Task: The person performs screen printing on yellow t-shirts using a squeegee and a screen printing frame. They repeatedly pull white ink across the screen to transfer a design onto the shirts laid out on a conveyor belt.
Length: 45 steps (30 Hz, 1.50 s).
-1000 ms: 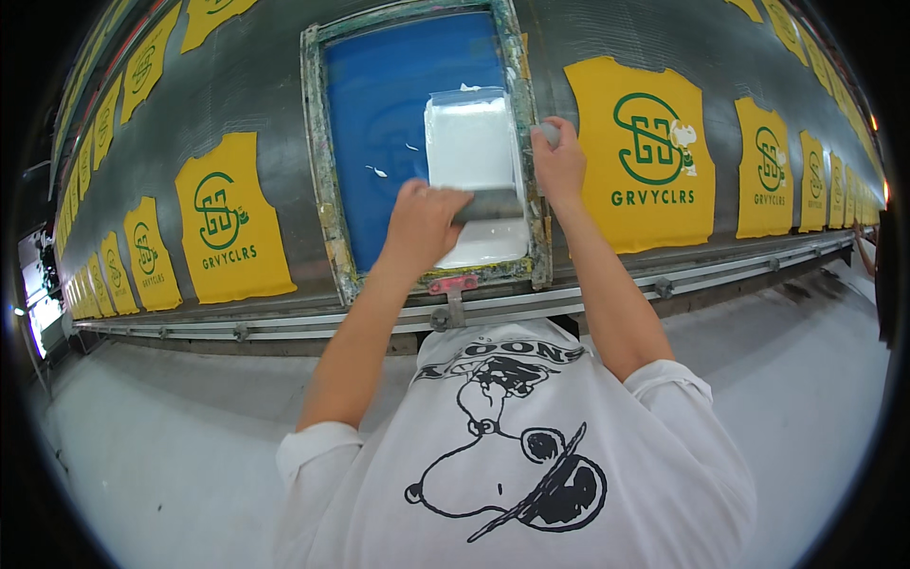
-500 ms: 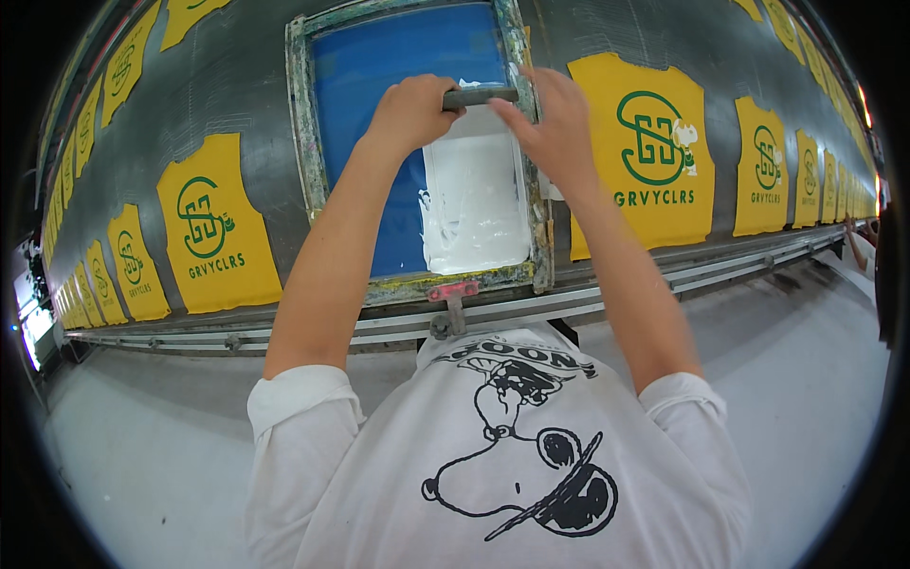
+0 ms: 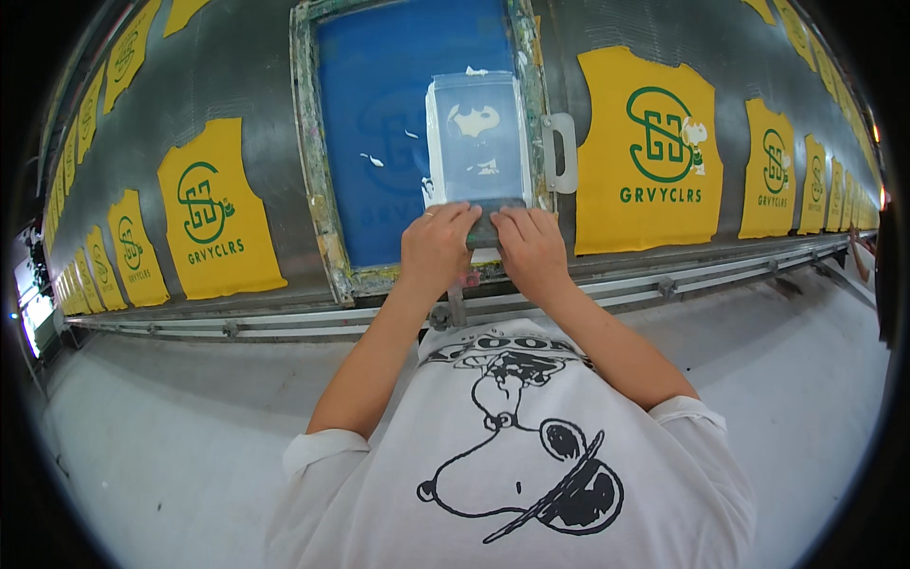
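Observation:
Both hands close on a dark, short squeegee (image 3: 485, 224) at the near end of a blue printing screen (image 3: 374, 85). My left hand (image 3: 436, 245) grips its left part, and my right hand (image 3: 533, 245) its right part, fingers over the top. Behind the squeegee a pale wiped strip (image 3: 479, 142) runs up the mesh, with a white dog-head shape (image 3: 472, 119) showing in it. White ink (image 3: 432, 133) lines the strip's edges, and small blobs of it lie on the blue mesh to the left. The blade's lower edge is hidden by my fingers.
The screen's paint-stained frame (image 3: 311, 142) lies on a long dark table (image 3: 270, 57). A light metal handle (image 3: 561, 154) juts from its right side. Yellow printed shirt panels (image 3: 654, 213) line the table both ways. A metal rail (image 3: 607, 296) edges the near side.
The squeegee has come from the screen's far end to its near end, wiping away most of the white ink. My right hand, partly off it before, now grips it.

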### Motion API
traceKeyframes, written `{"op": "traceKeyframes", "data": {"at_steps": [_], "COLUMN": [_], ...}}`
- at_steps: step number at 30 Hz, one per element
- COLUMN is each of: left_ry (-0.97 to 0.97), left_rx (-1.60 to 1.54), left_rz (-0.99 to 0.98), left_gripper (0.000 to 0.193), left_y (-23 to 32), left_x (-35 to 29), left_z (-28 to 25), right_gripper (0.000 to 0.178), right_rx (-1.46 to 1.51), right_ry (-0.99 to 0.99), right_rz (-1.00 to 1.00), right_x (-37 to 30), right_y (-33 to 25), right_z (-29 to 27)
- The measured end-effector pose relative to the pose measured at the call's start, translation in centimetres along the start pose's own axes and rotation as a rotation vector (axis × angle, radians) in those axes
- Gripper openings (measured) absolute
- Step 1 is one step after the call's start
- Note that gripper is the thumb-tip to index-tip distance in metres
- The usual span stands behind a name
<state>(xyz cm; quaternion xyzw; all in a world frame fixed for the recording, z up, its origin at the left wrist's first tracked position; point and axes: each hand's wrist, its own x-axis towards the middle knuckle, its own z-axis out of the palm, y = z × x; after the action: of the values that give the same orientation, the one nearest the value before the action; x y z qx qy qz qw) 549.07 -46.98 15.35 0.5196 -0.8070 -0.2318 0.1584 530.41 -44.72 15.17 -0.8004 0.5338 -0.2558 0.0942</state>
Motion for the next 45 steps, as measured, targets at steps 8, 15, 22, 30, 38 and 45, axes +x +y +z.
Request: {"op": "traceKeyframes", "data": {"at_steps": [8, 15, 22, 30, 38, 45], "left_ry": [-0.248, 0.006, -0.188, -0.209, 0.092, -0.323], "left_rx": [0.115, 0.101, -0.05, 0.114, 0.044, -0.01], "left_rz": [-0.13, -0.066, -0.114, -0.126, -0.028, -0.105], "left_gripper": [0.024, 0.022, 0.028, 0.028, 0.031, 0.031], "left_y": [-3.1, -3.4, -0.3, -3.8, -2.9, 0.6], "left_x": [17.1, 11.1, 1.6, 18.1, 7.9, 1.3], "left_z": [-6.5, -1.6, -1.2, -5.5, 0.4, -1.8], "right_gripper": [0.02, 0.017, 0.033, 0.023, 0.028, 0.033], "right_rx": [-0.025, -0.031, 0.069, -0.055, -0.025, 0.166], "right_ry": [-0.005, -0.011, -0.167, -0.041, 0.002, -0.198], "right_rz": [-0.035, -0.003, 0.039, -0.086, -0.018, 0.054], "right_x": [14.9, 9.6, 0.3, 15.9, 7.1, -0.7], "right_y": [8.2, 5.7, 0.0, 8.9, 4.6, 0.1], "right_z": [0.0, 1.6, -1.5, -0.2, 1.1, -2.6]}}
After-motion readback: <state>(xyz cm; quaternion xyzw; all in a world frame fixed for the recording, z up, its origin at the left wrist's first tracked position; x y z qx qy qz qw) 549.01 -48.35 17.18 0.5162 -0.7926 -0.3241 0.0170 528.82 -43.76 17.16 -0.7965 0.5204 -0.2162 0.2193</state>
